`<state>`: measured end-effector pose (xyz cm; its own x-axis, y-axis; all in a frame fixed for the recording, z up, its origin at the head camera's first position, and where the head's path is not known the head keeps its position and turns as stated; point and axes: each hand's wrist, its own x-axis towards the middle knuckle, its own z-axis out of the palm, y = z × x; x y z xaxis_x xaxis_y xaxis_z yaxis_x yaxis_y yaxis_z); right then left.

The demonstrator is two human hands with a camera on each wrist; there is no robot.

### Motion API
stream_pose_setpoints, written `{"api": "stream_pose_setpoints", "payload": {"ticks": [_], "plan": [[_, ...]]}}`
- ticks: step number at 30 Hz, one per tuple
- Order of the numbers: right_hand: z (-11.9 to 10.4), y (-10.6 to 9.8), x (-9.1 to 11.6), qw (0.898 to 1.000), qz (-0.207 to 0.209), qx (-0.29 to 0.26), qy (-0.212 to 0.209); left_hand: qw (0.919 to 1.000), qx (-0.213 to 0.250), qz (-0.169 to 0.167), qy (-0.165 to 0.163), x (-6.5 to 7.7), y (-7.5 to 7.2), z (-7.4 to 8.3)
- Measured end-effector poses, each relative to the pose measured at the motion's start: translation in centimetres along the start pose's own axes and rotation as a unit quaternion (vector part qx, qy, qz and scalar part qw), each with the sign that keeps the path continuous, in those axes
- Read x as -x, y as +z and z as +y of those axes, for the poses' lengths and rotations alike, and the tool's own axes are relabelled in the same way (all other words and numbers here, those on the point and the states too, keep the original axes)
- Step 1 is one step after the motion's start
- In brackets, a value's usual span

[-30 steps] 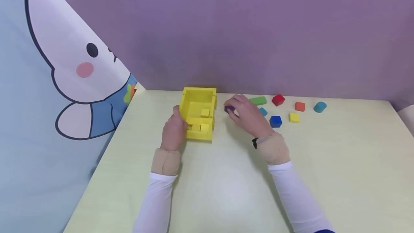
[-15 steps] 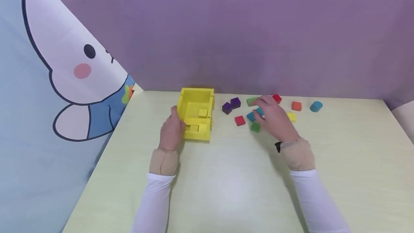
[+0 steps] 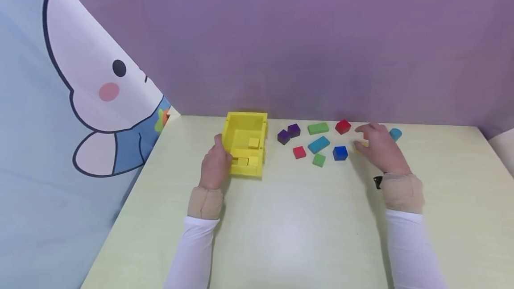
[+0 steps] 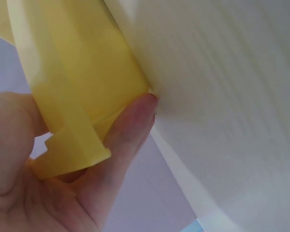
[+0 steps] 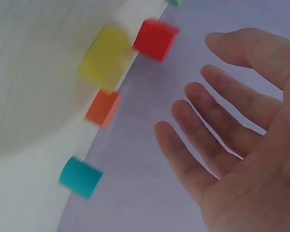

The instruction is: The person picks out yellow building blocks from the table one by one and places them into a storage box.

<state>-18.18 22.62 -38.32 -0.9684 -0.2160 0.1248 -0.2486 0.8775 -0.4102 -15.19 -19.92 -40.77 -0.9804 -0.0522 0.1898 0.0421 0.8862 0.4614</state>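
Note:
My left hand [image 3: 214, 164] grips the near left side of a yellow toy cart [image 3: 245, 139], an open box with small yellow blocks inside. In the left wrist view, thumb and fingers [image 4: 133, 118] pinch the cart's wall from both sides. My right hand [image 3: 383, 148] hovers at the right of the loose blocks, its fingers spread and holding nothing. Below it, a yellow block [image 5: 106, 55] and an orange block [image 5: 104, 107] show in the right wrist view; in the head view the hand mostly covers them. A teal cylinder [image 3: 395, 134] lies just beyond its knuckles.
Between cart and right hand lie two purple cubes [image 3: 294, 130], green blocks [image 3: 318, 128], a blue bar [image 3: 319, 145], red blocks [image 3: 343, 126] and a dark blue cube [image 3: 340, 153]. A purple backdrop [image 3: 305, 48] rises behind the table [image 3: 289, 235].
My right hand has let go of a purple cube beside another one, then swung right across the blocks to above the yellow block. The left hand keeps its hold on the cart.

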Motion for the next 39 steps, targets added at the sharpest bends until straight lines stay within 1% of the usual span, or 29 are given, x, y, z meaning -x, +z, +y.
{"api": "stream_pose_setpoints", "payload": {"ticks": [3, 7, 10, 13, 15, 20, 26, 29, 34, 39], "plan": [[1.1, -0.3, 0.3, 0.999, -0.024, -0.003, 0.022, 1.0000, 0.003, 0.001, 0.001, 0.0, 0.1, 0.0], [2.1, -0.5, 0.6, 0.997, -0.060, -0.023, 0.038, 1.0000, 0.000, 0.005, 0.006, 0.0, 0.1, 0.1], [2.6, -0.2, 0.5, 0.994, -0.088, -0.044, 0.052, 0.9999, 0.000, 0.007, 0.010, -0.1, 0.1, 0.1], [2.9, 0.2, 0.1, 0.991, -0.112, -0.044, 0.066, 0.9999, 0.000, 0.008, 0.011, -0.1, 0.1, 0.2], [3.0, 0.6, -0.1, 0.990, -0.116, -0.037, 0.067, 0.9999, 0.002, 0.011, 0.011, -0.2, 0.2, 0.2], [3.2, 0.9, -0.2, 0.993, -0.106, -0.019, 0.055, 0.9999, 0.002, 0.013, 0.011, -0.3, 0.3, 0.1], [3.1, 0.8, -0.1, 0.993, -0.098, -0.017, 0.057, 1.0000, 0.006, 0.002, 0.003, -0.4, 0.3, 0.1], [2.8, 0.7, -0.1, 0.995, -0.085, -0.019, 0.054, 1.0000, 0.007, 0.000, 0.002, -0.3, 0.2, 0.1], [1.9, 0.4, -0.2, 0.997, -0.059, -0.025, 0.046, 1.0000, -0.001, -0.007, -0.007, -0.3, 0.1, 0.0], [0.1, -0.2, -0.3, 0.997, -0.045, -0.036, 0.044, 0.9998, -0.003, -0.014, -0.016, -0.2, 0.0, 0.1]]}}
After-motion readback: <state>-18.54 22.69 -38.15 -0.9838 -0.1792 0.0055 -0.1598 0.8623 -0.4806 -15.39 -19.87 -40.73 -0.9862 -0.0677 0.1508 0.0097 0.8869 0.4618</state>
